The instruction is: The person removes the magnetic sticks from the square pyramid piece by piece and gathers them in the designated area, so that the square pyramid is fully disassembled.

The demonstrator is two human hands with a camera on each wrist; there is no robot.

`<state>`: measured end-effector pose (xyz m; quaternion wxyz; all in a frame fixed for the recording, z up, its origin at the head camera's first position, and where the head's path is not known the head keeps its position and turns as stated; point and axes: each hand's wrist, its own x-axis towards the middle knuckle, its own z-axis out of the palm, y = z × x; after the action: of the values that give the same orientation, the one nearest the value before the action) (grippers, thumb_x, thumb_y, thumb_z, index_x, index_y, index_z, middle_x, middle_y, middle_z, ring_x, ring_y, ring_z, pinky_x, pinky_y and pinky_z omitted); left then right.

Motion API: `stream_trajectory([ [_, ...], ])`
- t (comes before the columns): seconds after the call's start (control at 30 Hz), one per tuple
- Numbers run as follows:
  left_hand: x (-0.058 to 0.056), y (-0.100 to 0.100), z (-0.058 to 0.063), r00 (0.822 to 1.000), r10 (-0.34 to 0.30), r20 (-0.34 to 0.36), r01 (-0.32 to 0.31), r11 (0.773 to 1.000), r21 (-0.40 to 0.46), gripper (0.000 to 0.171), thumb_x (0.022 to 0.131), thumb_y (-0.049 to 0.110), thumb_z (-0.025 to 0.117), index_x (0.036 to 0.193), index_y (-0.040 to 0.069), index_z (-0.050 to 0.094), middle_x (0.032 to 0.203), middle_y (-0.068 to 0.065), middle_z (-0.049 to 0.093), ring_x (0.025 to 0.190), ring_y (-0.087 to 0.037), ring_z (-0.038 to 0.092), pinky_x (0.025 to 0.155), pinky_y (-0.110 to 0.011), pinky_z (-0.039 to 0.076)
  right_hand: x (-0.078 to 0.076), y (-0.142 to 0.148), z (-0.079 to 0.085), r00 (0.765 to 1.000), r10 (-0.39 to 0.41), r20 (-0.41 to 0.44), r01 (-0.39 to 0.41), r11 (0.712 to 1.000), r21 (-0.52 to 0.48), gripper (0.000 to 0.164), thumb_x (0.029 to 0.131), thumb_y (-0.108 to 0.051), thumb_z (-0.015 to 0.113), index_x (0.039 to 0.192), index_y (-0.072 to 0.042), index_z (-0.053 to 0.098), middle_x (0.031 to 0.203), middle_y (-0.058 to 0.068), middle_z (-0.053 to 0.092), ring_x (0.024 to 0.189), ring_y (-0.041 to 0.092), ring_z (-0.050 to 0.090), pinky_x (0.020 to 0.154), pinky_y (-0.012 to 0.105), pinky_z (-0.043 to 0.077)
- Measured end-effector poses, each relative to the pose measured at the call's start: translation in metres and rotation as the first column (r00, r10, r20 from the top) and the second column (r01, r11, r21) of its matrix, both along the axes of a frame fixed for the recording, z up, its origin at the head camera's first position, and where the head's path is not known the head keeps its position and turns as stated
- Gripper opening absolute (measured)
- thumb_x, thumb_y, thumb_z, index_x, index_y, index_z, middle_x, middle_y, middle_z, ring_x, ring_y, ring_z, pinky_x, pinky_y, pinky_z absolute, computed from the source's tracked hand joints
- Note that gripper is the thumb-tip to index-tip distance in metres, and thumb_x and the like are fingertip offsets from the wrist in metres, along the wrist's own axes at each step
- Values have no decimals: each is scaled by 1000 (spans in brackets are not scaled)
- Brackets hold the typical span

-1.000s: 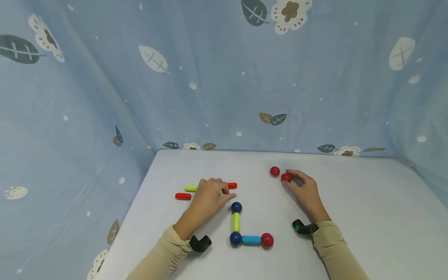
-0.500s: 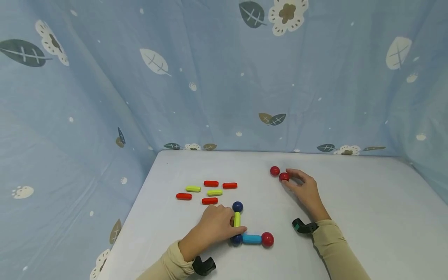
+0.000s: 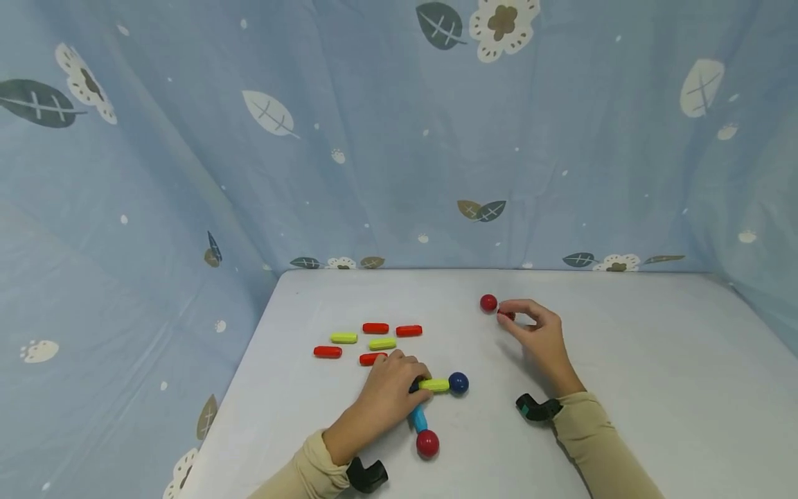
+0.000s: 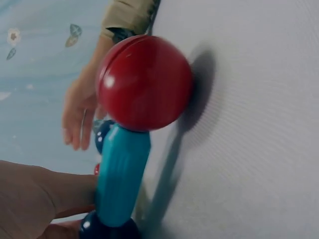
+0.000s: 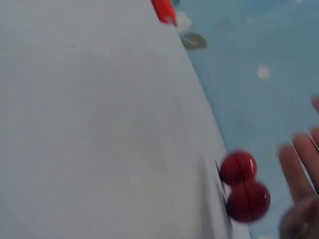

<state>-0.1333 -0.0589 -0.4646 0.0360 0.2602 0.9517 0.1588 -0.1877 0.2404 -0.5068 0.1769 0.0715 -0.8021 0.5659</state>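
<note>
My left hand (image 3: 394,389) grips the corner of a joined magnetic piece at its dark blue ball (image 4: 107,229), mostly hidden under the fingers in the head view. From that corner a yellow-green rod (image 3: 435,385) runs right to another dark blue ball (image 3: 458,383). A light-blue rod (image 4: 122,174) runs from the corner to a red ball (image 3: 427,444) nearer me. My right hand (image 3: 541,339) hovers around a red ball (image 5: 249,201), fingers spread apart from it in the right wrist view. Touching that ball is a second red ball (image 5: 238,168).
Left of centre lie loose rods: several red ones, such as this red rod (image 3: 327,352), and a yellow-green rod (image 3: 344,337) beside another. A blue patterned curtain (image 3: 399,138) hangs behind the white table (image 3: 654,360).
My left hand came down from the loose rods onto the joined piece, and the piece has turned clockwise. My right hand has lifted slightly at the red ball.
</note>
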Motion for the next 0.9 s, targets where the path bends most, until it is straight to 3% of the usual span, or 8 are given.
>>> stream_trajectory([
  [0.1,-1,0,-2,1000,2,-12,-2,1000,16,24,88,36,83,106,20,80,98,6,77,90,-11,55,79,-30,42,5,-13,0,972,233,30,-234,972,32,24,89,-6,80,113,-7,76,116,15,75,106,1,66,79,20,57],
  [0.2,-3,1,-4,999,-2,-37,2,1000,16,25,89,37,82,107,20,80,99,6,77,91,-12,57,79,-30,43,13,-27,-1,899,415,138,-427,901,74,31,89,-15,82,119,-11,75,121,8,76,114,3,67,89,26,56],
  [0.27,-4,2,-6,998,-13,-59,14,1000,11,25,89,37,81,107,20,80,99,6,77,92,-12,58,79,-29,43,19,-34,-2,858,469,209,-498,859,117,36,88,-22,83,122,-14,74,124,2,75,117,7,67,93,26,54],
  [0.37,-4,2,-8,995,-34,-91,35,999,8,25,90,38,80,108,20,79,99,7,77,91,-11,57,79,-28,43,23,-39,-5,817,530,228,-564,817,122,39,87,-23,85,123,-13,74,124,3,76,118,11,68,98,23,51],
  [0.4,-5,2,-8,994,-38,-99,39,999,10,25,90,38,80,108,20,78,99,7,77,91,-11,57,79,-28,43,24,-39,-6,810,544,222,-576,808,122,39,87,-22,85,123,-12,74,123,5,76,117,12,68,99,21,51],
  [0.5,-6,0,-8,992,-44,-114,46,999,15,25,91,38,79,108,20,78,99,7,76,91,-11,57,79,-27,44,23,-39,-6,795,566,218,-597,794,114,36,86,-19,85,120,-11,74,120,8,76,103,10,68,79,16,53],
  [0.63,-7,-1,-9,992,-52,-118,54,998,15,24,91,38,79,107,20,77,98,7,76,90,-10,55,78,-26,44,22,-40,-7,784,571,243,-609,784,123,32,86,-19,85,116,-13,76,115,7,77,89,10,62,60,19,47],
  [0.9,-7,-3,-12,992,-72,-104,74,997,10,24,92,37,78,107,19,76,98,8,75,88,-9,53,74,-23,41,21,-42,-5,786,560,262,-603,789,121,29,86,-20,85,113,-13,77,111,8,78,87,10,63,59,21,50],
])
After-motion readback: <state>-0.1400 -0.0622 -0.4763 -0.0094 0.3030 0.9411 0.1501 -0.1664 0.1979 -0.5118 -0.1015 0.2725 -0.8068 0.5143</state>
